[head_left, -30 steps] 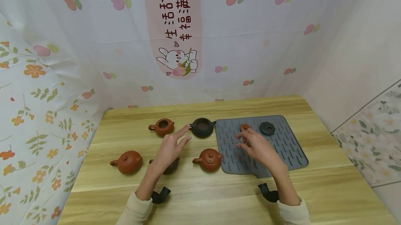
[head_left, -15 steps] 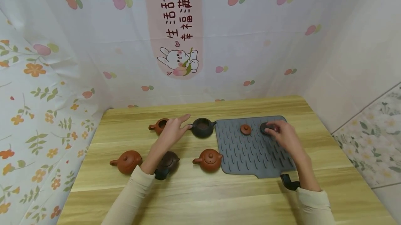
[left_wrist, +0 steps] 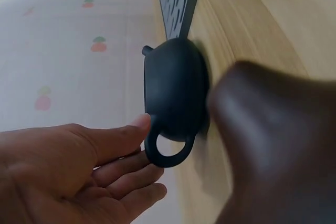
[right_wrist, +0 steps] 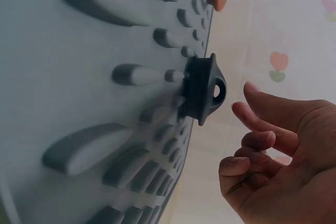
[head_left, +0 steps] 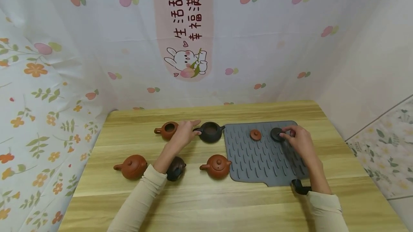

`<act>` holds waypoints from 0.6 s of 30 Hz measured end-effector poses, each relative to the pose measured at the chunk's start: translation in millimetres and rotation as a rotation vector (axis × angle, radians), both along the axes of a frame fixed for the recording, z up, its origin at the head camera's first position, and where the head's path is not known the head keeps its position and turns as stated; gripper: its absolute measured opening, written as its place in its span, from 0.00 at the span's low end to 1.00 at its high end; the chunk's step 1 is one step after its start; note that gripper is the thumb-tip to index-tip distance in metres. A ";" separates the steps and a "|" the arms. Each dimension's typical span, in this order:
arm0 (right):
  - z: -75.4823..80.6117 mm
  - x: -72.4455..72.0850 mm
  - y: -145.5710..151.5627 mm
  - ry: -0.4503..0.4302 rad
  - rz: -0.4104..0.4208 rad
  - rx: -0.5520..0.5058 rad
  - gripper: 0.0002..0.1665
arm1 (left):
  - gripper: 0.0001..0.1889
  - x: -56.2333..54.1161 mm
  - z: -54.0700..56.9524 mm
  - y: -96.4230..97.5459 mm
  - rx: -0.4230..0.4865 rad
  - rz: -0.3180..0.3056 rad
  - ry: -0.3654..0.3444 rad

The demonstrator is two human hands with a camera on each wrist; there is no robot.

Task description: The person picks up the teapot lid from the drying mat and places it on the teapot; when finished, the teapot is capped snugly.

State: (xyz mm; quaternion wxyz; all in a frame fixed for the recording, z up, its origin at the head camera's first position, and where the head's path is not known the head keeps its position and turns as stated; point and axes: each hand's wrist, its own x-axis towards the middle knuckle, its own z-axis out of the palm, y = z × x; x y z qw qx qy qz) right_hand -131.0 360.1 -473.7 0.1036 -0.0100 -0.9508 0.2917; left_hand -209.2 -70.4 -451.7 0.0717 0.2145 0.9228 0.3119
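Observation:
On the wooden table, a black lidless teapot (head_left: 210,132) stands with its looped handle toward my left hand (head_left: 181,135). In the left wrist view, the thumb of my left hand (left_wrist: 68,166) reaches the teapot's handle (left_wrist: 169,159), its fingers slightly bent beside the loop. My right hand (head_left: 300,140) is at a black teapot lid (head_left: 276,134) on a grey ribbed mat. The right wrist view shows this lid (right_wrist: 205,88) with a pierced knob, a small gap from the thumb and index finger of my right hand (right_wrist: 283,145); the other fingers are curled.
A small reddish-brown lid (head_left: 255,135) lies on the grey mat (head_left: 246,169). An open reddish teapot (head_left: 169,130) stands behind my left hand. Lidded reddish teapots (head_left: 130,166) (head_left: 218,166) and a dark brown teapot (head_left: 176,168) stand nearer, the brown one partly behind my left forearm.
My right hand has moved right, from above the reddish lid to the black lid. My left hand has shifted slightly right to the black teapot's handle. The lids and teapots stay put.

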 end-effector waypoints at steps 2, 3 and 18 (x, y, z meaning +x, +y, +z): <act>-0.9 0.1 0.0 -0.007 0.001 0.003 0.14 | 0.29 -1.0 -2.7 0.4 0.009 -0.003 -0.015; -1.3 0.1 0.0 -0.009 0.002 0.004 0.14 | 0.29 -1.4 -3.7 0.4 0.010 -0.003 -0.018; -4.8 -2.3 -0.4 -0.025 0.002 -0.008 0.12 | 0.29 -18.4 -45.8 4.5 0.107 -0.014 0.003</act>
